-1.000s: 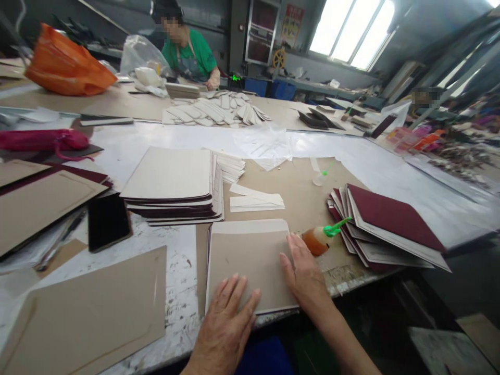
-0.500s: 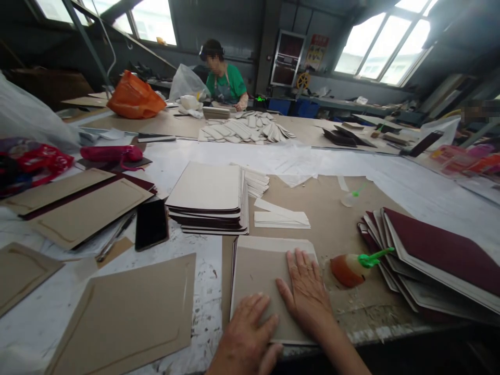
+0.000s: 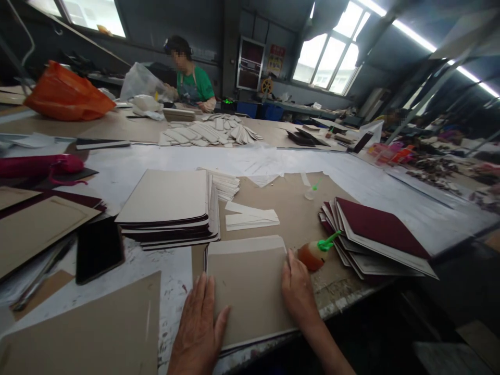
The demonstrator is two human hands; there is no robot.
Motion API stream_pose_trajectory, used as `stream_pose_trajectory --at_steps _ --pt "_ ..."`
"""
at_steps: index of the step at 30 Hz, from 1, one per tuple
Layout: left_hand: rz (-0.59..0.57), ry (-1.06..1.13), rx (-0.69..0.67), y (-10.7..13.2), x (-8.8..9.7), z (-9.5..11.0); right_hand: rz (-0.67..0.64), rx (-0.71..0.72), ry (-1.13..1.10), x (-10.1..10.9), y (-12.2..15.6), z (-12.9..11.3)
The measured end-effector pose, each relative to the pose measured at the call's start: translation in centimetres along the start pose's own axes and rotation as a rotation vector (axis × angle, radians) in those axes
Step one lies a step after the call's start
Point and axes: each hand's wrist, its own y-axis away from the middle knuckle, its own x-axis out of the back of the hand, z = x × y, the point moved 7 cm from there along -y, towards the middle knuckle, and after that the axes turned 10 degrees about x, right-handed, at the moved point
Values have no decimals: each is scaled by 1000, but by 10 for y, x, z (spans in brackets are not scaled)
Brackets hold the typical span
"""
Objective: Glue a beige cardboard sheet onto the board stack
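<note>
A grey-brown cardboard sheet (image 3: 250, 291) lies in front of me on a thin stack, with a paler strip showing along its far edge. My left hand (image 3: 201, 317) is flat at the sheet's left edge, fingers stretched out and thumb apart on top. Along the right edge, my right hand (image 3: 299, 286) is closed, its bent fingers against the sheet's side. Just beyond that hand, a squeeze bottle (image 3: 310, 256) of orange-brown liquid with a green nozzle lies tilted. White paper strips (image 3: 252, 219) lie past the far edge.
A tall stack of pale boards (image 3: 167, 198) stands at back left, beside a black phone (image 3: 99, 247). Maroon covers (image 3: 378, 226) are piled on the right. Another cardboard sheet (image 3: 94, 323) lies at front left. Across the table, a person in green (image 3: 199, 86) works.
My hands have moved from the sheet's top to its two side edges. The view has turned to the right.
</note>
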Motion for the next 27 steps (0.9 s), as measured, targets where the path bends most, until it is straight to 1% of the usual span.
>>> stream_pose_trajectory --at_steps 3,6,10,17,20,24,27 --pt "-7 26 16 3 -3 -3 53 -135 -179 2 0 8" --pt "-23 33 10 4 -5 -4 103 -201 -234 2 1 10" --pt "-25 10 1 1 -4 -3 128 -157 -176 1 2 7" --pt "2 -104 -42 -4 6 4 93 -80 -110 -1 4 4" --pt "-24 -142 -64 -6 8 6 86 -55 -92 -2 3 2" --pt "-50 -251 -80 -7 11 6 74 -43 -72 -1 2 -1" --pt "-87 -252 -73 -7 13 5 54 -58 -71 -1 2 -2"
